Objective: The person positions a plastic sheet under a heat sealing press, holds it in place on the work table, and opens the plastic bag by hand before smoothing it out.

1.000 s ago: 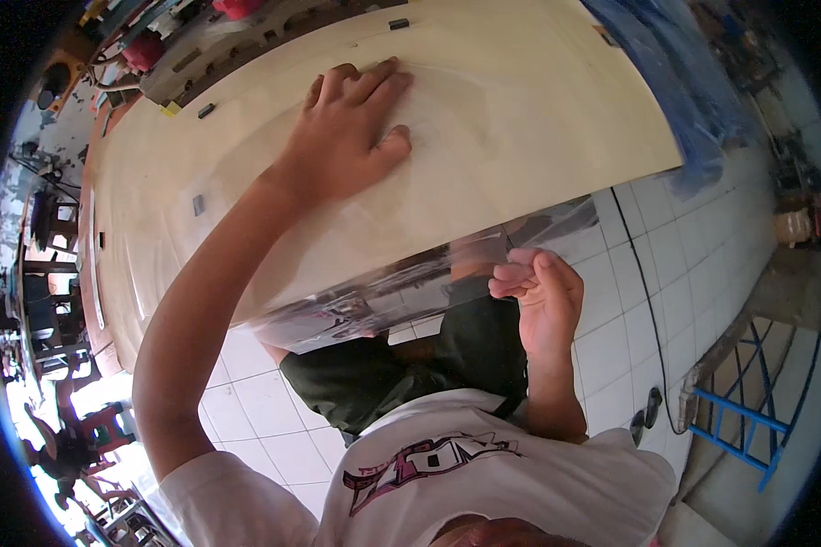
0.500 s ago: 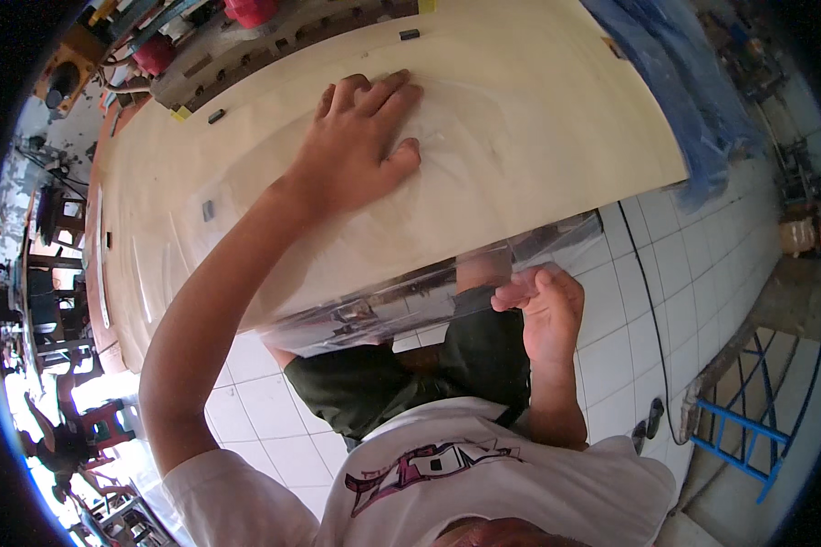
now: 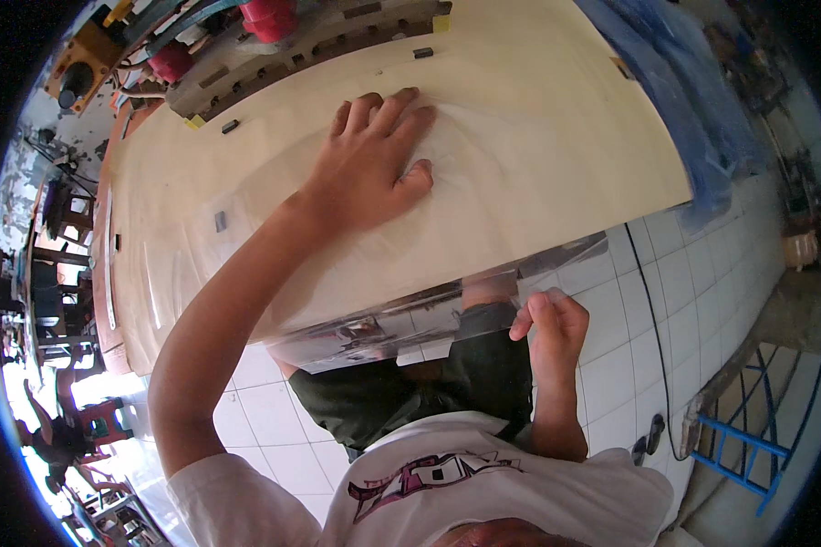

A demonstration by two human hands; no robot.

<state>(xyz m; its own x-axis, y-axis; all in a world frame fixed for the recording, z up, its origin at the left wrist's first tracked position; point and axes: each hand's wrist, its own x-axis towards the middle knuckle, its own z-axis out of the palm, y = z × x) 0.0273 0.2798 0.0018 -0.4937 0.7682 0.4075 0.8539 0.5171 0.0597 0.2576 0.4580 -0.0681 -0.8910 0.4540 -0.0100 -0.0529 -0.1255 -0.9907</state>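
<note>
My left hand lies on a clear plastic sheet spread over the pale yellow tabletop. Its fingers are spread and hold nothing, and faint creases run through the plastic beside them. The plastic's near part hangs past the table's front edge over my lap, glossy and see-through. At its right end my right hand is closed, thumb against the curled fingers, pinching the plastic's edge. How much plastic lies between those fingertips is hard to make out.
A long metal machine bar with red parts runs along the table's far left. Small dark blocks lie on the tabletop. Blue plastic sheeting drapes at the right. A black cable crosses the tiled floor near a blue metal frame.
My right hand's fingers have drawn together at the edge of the plastic, and the hand sits slightly lower. My left hand remains flat on the sheet. The whole view has shifted a little.
</note>
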